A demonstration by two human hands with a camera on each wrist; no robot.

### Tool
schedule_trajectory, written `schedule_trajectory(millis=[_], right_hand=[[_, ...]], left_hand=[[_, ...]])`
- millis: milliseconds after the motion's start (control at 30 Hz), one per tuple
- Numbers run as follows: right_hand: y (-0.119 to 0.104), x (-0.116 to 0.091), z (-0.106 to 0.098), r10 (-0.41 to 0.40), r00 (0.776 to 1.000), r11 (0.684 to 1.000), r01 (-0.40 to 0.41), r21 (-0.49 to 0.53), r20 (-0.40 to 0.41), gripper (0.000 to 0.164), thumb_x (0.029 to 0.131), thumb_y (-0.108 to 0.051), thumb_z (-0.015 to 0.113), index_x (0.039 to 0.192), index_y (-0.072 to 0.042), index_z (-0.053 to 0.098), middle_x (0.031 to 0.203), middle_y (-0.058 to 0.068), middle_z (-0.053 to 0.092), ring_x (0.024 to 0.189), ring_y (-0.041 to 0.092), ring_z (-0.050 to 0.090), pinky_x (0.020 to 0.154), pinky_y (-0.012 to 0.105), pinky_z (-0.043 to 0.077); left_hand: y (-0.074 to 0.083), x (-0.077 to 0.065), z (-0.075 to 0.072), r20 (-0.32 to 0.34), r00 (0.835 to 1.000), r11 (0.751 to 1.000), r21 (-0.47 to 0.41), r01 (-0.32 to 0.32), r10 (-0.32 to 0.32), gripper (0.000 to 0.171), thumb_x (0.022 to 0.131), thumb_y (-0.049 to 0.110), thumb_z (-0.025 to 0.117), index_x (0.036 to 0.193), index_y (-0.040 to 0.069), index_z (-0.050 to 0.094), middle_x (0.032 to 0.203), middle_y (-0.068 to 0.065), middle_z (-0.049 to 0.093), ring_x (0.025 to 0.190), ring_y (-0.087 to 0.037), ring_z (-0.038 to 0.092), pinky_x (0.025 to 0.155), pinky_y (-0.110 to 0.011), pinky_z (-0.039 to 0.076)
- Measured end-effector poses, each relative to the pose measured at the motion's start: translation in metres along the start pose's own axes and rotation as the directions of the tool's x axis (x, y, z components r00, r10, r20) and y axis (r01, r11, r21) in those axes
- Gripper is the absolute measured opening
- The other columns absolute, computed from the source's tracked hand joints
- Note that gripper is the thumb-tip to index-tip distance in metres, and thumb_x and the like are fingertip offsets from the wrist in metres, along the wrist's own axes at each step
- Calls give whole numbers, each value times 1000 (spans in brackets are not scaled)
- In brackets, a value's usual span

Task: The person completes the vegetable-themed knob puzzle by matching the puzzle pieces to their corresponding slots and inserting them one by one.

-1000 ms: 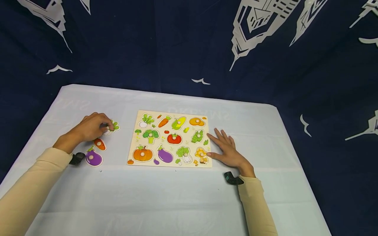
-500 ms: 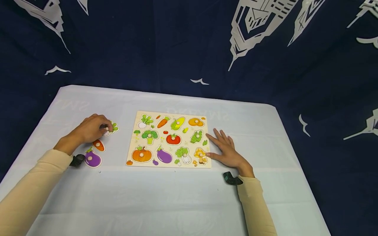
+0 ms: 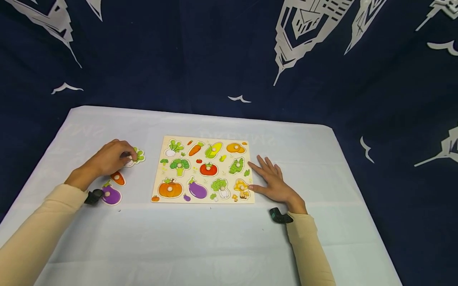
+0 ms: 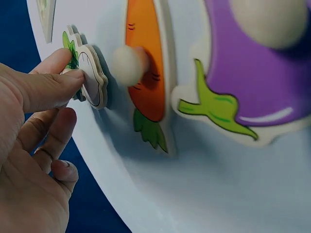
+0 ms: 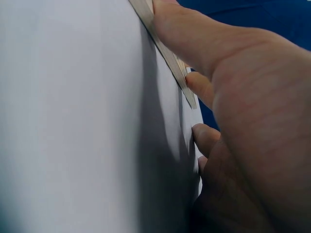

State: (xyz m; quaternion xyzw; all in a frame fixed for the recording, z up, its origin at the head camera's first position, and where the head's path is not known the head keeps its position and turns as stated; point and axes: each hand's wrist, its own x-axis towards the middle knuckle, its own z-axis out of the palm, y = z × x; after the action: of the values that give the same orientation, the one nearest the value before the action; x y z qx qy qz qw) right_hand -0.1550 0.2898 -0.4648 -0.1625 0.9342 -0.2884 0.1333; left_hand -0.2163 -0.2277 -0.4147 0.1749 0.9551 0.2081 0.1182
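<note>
In the head view, my left hand (image 3: 109, 158) pinches a white turnip puzzle piece (image 3: 140, 155) with green leaves. Thumb and forefinger meet at this turnip piece (image 4: 92, 80) in the left wrist view, hiding its knob. Closer to my wrist lie a carrot piece (image 3: 118, 178) and an eggplant piece (image 3: 111, 195), each with a round wooden knob. My right hand (image 3: 273, 182) is spread flat at the right edge of the wooden vegetable puzzle board (image 3: 214, 200). Its thumb and a fingertip touch the board's edge (image 5: 167, 56).
Knobbed pieces such as the tomato (image 3: 208, 170) and pumpkin (image 3: 170, 188) sit in the board. Its turnip, carrot and eggplant places show pictures without knobs. A white cloth (image 3: 214, 246) covers the table, and a dark blue patterned cloth (image 3: 161, 51) hangs behind.
The head view has shifted slightly. My left hand stays at the turnip piece, and my right hand keeps its place on the board's edge.
</note>
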Motion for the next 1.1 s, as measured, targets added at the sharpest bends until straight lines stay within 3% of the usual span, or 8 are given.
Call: schedule_trajectory(millis=[167,333,500,733,1100], right_hand=[[-2,1,0,-12,1000,1000,12,-3,3,82,91,-43,72,159,-26,30,171,6,2,156,32,-10,121,59,-10],[-2,2,0,-14,1000,1000,14,-13,-2,83,90,-43,72,159,-24,30,170,8,3,156,34,-9,121,60,-11],[-3,0,0,-11,1000,1000,11,-5,-2,82,90,-42,73,159,-24,31,170,8,3,156,35,-10,121,60,-11],[-3,-1,-1,-6,1000,1000,6,7,-9,83,89,-42,73,158,-23,32,170,9,4,156,35,-10,120,60,-11],[0,-1,0,-10,1000,1000,10,0,-10,83,90,-43,73,159,-24,31,170,8,3,156,34,-10,121,60,-11]], left_hand=[[7,3,-1,-17,1000,1000,-5,-15,14,17,91,-6,64,96,6,74,118,-24,67,104,-34,51,92,-54,45],[15,9,0,-30,998,999,-14,-52,52,17,91,-6,64,96,7,74,117,-23,68,107,-34,52,98,-55,44],[27,18,-1,-29,998,998,-29,-50,50,16,92,-5,64,98,6,75,119,-22,67,110,-35,52,101,-56,42],[45,31,2,-49,991,992,-25,-125,124,17,91,-6,64,97,7,75,117,-20,69,107,-34,53,98,-53,43],[60,51,14,-30,993,992,-39,-118,117,19,92,-6,63,99,6,75,115,-18,69,106,-33,53,102,-55,39]])
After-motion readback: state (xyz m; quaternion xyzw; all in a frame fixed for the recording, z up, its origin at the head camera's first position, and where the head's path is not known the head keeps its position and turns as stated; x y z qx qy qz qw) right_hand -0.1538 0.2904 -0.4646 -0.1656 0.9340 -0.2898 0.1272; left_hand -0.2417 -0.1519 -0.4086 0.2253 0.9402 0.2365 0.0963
